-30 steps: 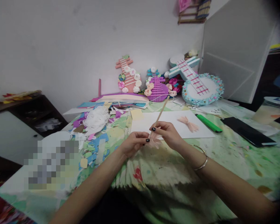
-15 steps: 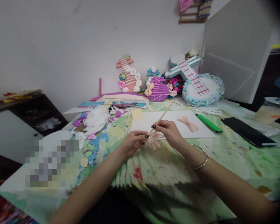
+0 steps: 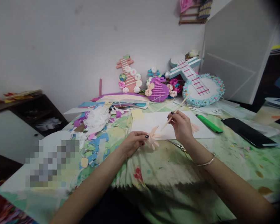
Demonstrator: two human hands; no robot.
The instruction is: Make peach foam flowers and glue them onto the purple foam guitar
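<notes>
Between the thumb and fingers of my left hand [image 3: 134,143] is a pale pink paper flower [image 3: 152,141], its petals fanning out to the right. My right hand [image 3: 180,126] pinches a thin wooden stick [image 3: 176,109], held at a slant with its lower tip just right of the petals and apart from them. A sheet of white paper [image 3: 144,123] lies under and behind both hands. Another pink paper piece [image 3: 195,127] rests on that sheet, partly hidden by my right hand. Below my right wrist lie scissors [image 3: 180,147], their handles partly covered.
A green cutter [image 3: 208,123] and a black phone [image 3: 248,132] lie to the right. White string [image 3: 96,116] and paper scraps [image 3: 93,151] cover the left side. Decorated paper instruments [image 3: 158,88] lean at the wall. A plastic cup [image 3: 272,113] stands far right.
My right hand has moved right with the stick, drawing its tip away from the flower. The scissors have come into view. My left hand holds the flower in the same place.
</notes>
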